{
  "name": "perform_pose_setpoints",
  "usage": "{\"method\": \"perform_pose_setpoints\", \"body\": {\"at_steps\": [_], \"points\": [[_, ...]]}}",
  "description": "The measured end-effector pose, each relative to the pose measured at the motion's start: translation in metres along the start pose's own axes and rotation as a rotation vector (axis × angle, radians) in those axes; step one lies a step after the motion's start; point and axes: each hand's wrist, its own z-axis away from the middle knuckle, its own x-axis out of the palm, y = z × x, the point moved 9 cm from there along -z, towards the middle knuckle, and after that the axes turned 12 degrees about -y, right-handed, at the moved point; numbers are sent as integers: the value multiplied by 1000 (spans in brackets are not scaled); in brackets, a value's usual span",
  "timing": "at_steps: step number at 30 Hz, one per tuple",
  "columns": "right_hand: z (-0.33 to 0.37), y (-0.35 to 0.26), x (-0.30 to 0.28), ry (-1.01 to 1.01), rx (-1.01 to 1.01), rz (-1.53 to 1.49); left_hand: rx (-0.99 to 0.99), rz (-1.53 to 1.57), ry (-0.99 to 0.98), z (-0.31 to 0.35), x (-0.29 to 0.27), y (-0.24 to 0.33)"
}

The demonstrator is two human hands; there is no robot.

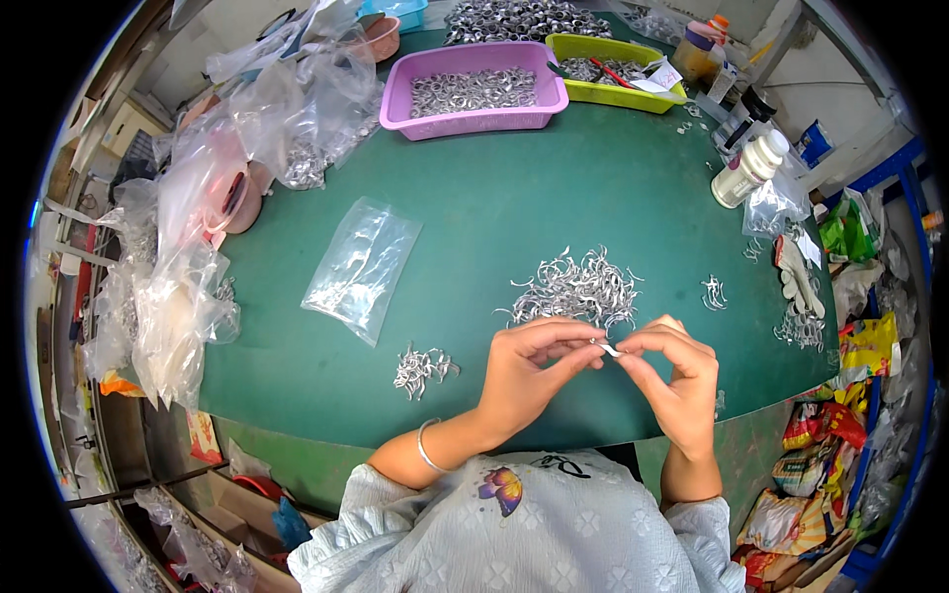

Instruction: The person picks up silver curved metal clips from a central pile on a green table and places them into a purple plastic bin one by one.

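Observation:
Between my two hands is a small curved silvery metal piece (pixel 609 350), pinched at its ends by the fingertips. My left hand (pixel 539 366), with a bangle on the wrist, is closed on its left end. The fingers of my right hand (pixel 674 371) close on its right end. Just beyond the hands lies a large heap of similar curved metal pieces (pixel 578 285). A smaller heap of pieces (pixel 423 371) lies to the left of my left hand, and a few more pieces (pixel 714 293) lie to the right of the big heap.
An empty-looking clear plastic bag (pixel 364 269) lies flat on the green table (pixel 455 198). At the back stand a purple tub (pixel 474 123) of metal pieces and a yellow-green tub (pixel 613 95) with red-handled pliers. A white bottle (pixel 749 170) and gloves (pixel 797 277) are at right; plastic bags (pixel 178 287) crowd the left.

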Motion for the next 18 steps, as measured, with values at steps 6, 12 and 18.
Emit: {"method": "perform_pose_setpoints", "body": {"at_steps": [6, 12, 18], "points": [[9, -4, 2, 10, -30, -217, -70, 242, -71, 8, 8, -3], [15, -7, -2, 65, -41, -256, -109, 295, -105, 12, 13, 3], [18, 5, 4, 53, 35, -534, -136, 353, -121, 15, 17, 3]]}}
